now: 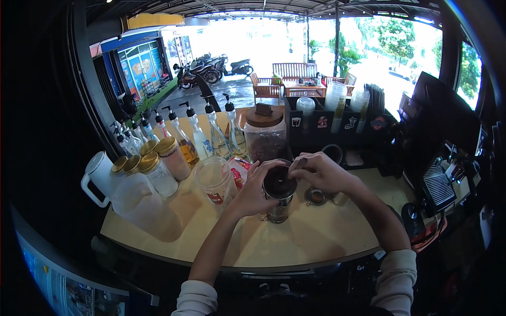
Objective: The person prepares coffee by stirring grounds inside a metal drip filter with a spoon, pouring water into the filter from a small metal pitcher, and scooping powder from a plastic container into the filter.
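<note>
On the counter in front of me stands a clear cylindrical container (278, 213) with a dark round top (280, 185). My left hand (252, 190) is wrapped round its left side near the top. The fingers of my right hand (322, 173) are pinched together at the right edge of the dark top; what they hold, if anything, is hidden. A small round metal piece (317, 197) lies on the counter below my right hand. Left of my left hand is an open clear jar (215, 181) with a red mark, and a red and white packet (240, 171) lies behind it.
A wooden-lidded glass jar (266, 139) stands just behind the container. Pump bottles (211, 131) line the back left, with gold-lidded jars (158, 174), a frosted pitcher (138, 203) and a white jug (100, 179) nearer. A black organizer (342, 129) holds cups at the back right.
</note>
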A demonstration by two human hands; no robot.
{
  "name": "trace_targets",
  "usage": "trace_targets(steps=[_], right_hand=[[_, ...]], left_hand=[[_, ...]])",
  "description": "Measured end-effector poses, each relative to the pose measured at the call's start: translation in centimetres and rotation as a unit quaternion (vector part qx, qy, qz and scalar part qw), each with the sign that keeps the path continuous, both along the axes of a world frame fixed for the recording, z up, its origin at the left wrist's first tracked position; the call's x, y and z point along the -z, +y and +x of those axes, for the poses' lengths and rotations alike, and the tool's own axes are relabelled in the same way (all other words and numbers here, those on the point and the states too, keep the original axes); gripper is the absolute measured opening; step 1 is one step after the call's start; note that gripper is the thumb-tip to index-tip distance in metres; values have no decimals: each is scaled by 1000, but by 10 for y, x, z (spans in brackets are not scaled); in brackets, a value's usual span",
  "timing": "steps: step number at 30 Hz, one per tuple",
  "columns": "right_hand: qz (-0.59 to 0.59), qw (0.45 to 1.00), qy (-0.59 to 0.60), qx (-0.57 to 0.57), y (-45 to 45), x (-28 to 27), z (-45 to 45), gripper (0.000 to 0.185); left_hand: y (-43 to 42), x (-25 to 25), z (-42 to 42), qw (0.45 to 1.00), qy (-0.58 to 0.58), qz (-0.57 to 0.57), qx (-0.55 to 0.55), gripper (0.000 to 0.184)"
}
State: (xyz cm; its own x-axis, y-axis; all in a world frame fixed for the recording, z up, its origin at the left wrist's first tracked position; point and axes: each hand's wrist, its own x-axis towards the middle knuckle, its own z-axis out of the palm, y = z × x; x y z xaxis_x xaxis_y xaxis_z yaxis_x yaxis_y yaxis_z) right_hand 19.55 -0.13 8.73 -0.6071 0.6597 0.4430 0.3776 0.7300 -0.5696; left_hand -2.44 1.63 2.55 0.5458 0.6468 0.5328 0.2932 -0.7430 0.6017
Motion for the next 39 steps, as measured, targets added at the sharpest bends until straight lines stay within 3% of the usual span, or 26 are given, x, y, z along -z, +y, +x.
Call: trace_targets(steps=[3,8,11,13,15,19,32,36,39], right_hand=[[2,999,-33,-15,-1,-3,-2,12],[-55,998,26,11,-3,2,-4,13],[-7,999,35,17,-6,8,-8,13],[-51,995,72,51,-7,8,-9,13],[-163,956,232,70,-3,16,-10,13],[-187,930,306,75,0,25,-12,12],[-171,956,204,122,-14,30,-21,13],[-107,970,169,136,-14,39,-22,14],[-79,973,175,128,-13,41,-23,14]], left_hand=[[2,1,0,1000,10,16,-4,81],[-1,1,-4,999,-34,-18,-8,81],[0,9,-3,997,-36,-46,-49,85],[-2,11,-2,994,-71,-73,-39,85],[-2,15,-1,989,-107,-100,-29,85],[-1,24,2,991,-113,-43,-60,81],[-1,38,6,990,-79,-107,-51,88],[-4,35,2,989,-89,-113,-43,92],[-10,26,0,991,-122,-16,-48,87]])
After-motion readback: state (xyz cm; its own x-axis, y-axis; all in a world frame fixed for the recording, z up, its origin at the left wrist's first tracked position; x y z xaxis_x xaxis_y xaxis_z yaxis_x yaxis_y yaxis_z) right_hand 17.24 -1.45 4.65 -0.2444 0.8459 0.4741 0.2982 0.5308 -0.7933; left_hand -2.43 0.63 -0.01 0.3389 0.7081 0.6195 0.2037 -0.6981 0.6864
